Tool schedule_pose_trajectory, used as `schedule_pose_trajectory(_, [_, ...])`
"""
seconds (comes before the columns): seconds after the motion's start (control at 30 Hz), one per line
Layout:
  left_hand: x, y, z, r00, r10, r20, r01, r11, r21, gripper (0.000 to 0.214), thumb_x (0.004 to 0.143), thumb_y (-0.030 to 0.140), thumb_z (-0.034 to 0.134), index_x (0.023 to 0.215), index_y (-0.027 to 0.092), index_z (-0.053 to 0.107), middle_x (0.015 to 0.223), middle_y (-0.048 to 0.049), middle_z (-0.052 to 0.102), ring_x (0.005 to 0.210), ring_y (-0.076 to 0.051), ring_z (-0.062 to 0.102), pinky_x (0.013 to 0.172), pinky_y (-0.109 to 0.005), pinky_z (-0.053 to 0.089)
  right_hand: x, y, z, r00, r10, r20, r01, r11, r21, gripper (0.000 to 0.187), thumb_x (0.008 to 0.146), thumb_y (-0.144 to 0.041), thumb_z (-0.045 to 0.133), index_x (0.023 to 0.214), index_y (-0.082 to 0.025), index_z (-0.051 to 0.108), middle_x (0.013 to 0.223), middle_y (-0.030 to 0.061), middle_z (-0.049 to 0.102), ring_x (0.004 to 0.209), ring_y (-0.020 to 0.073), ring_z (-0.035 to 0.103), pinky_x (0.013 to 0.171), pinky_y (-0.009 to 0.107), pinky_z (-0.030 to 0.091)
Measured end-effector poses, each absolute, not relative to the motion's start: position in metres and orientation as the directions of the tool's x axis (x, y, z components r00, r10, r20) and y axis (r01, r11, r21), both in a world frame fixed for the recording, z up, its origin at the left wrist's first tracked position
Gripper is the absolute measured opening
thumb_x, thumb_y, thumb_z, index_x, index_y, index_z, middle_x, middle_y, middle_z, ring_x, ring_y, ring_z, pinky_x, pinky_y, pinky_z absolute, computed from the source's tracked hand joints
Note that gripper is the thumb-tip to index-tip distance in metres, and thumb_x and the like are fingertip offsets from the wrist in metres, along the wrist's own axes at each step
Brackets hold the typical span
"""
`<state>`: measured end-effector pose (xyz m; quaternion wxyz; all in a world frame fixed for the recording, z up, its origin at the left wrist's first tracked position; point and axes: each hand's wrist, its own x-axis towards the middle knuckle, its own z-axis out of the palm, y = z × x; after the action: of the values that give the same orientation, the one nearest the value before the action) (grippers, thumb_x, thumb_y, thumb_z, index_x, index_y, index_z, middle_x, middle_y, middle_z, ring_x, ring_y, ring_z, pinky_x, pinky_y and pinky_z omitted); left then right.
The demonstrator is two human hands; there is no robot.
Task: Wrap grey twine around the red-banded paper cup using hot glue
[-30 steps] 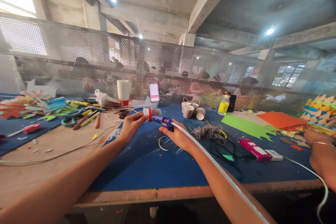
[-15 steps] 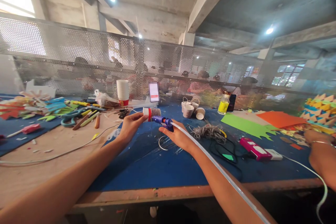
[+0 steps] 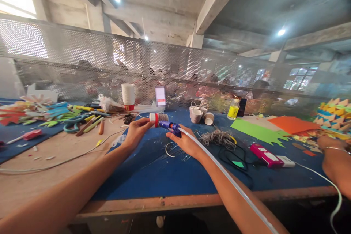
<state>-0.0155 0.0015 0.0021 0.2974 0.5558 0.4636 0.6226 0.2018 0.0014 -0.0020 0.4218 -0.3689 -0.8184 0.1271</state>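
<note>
My left hand [image 3: 138, 130] is closed on a paper cup [image 3: 161, 117] that lies sideways, with a red band near its rim and grey cord wound round it. My right hand [image 3: 185, 140] is wrapped round a blue glue gun [image 3: 169, 126], its nozzle end right at the cup's side. A long clear glue stick [image 3: 219, 166] runs back from the gun along my right forearm. Beyond my right hand are several small cord-wrapped cups [image 3: 196, 114], one lying on its side. A tangle of grey cord [image 3: 218, 137] lies to the right of the gun.
At left lie scissors [image 3: 74, 123], pens and cut paper. Stacked paper cups [image 3: 128, 95] and a propped phone [image 3: 161, 96] stand at the back. On the right are a glue bottle [image 3: 233, 108], green paper [image 3: 257, 130], a pink power strip [image 3: 266, 155] and another person's hand [image 3: 330, 142].
</note>
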Motion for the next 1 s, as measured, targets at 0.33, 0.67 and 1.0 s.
schedule_pose_trajectory(0.33, [-0.0165,0.0013,-0.0001,-0.153,0.897,0.416,0.162,-0.392,0.906,0.035,0.069,0.046,0.074,0.088,0.017,0.077,0.075,-0.0024,0.073,0.063,-0.017,0.059,0.058,-0.024,0.042,0.2027,0.0008,-0.0011,-0.358,0.715,0.600,0.477,0.693,-0.540,0.037,0.086,-0.054,0.056,0.089,-0.018,0.063,0.080,0.0017,0.065,0.069,0.0148,0.055,0.065,0.025,0.040])
schedule_pose_trajectory(0.67, [-0.0164,0.0013,-0.0023,-0.094,0.916,0.389,0.093,-0.381,0.920,0.034,0.070,0.045,0.073,0.088,0.017,0.076,0.073,-0.0022,0.073,0.061,-0.016,0.059,0.057,-0.024,0.042,0.2031,0.0005,0.0006,-0.332,0.728,0.600,0.474,0.678,-0.561,0.038,0.086,-0.052,0.058,0.098,-0.017,0.064,0.087,0.0043,0.068,0.076,0.0166,0.060,0.071,0.026,0.044])
schedule_pose_trajectory(1.0, [-0.0130,-0.0009,0.0014,-0.091,0.916,0.391,0.119,-0.380,0.917,0.036,0.067,0.046,0.075,0.087,0.016,0.077,0.079,-0.0042,0.074,0.066,-0.018,0.061,0.060,-0.025,0.043,0.2036,0.0006,0.0020,-0.330,0.730,0.599,0.485,0.676,-0.556,0.037,0.088,-0.051,0.056,0.100,-0.017,0.065,0.090,0.0050,0.068,0.078,0.0172,0.060,0.074,0.027,0.044])
